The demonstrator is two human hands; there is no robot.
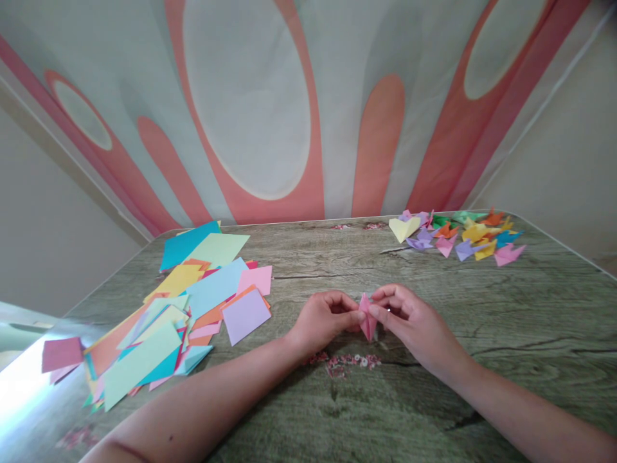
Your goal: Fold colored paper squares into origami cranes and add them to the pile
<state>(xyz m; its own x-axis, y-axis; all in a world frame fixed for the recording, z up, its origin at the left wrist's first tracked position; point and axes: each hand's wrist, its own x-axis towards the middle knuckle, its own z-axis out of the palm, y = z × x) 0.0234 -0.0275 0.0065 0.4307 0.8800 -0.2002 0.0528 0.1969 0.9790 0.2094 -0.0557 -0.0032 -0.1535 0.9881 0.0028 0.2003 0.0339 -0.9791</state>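
A small pink folded paper (pixel 367 319), diamond-shaped with a pointed top, is held upright just above the wood-patterned table (pixel 308 411). My left hand (pixel 328 319) pinches its left edge between thumb and fingers. On the other side, my right hand (pixel 409 321) grips its right edge with thumb and index finger, the remaining fingers curled. A crease runs down the middle of the paper. Whether its lower tip touches the table is unclear.
Loose coloured sheets (pixel 142 363) are piled at the left, with a lilac square (pixel 246 315) nearest my left hand. Several folded paper figures (pixel 475 233) and a pale yellow heart-like piece (pixel 403 228) lie at the back right. A patterned curtain (pixel 337 128) hangs behind the table.
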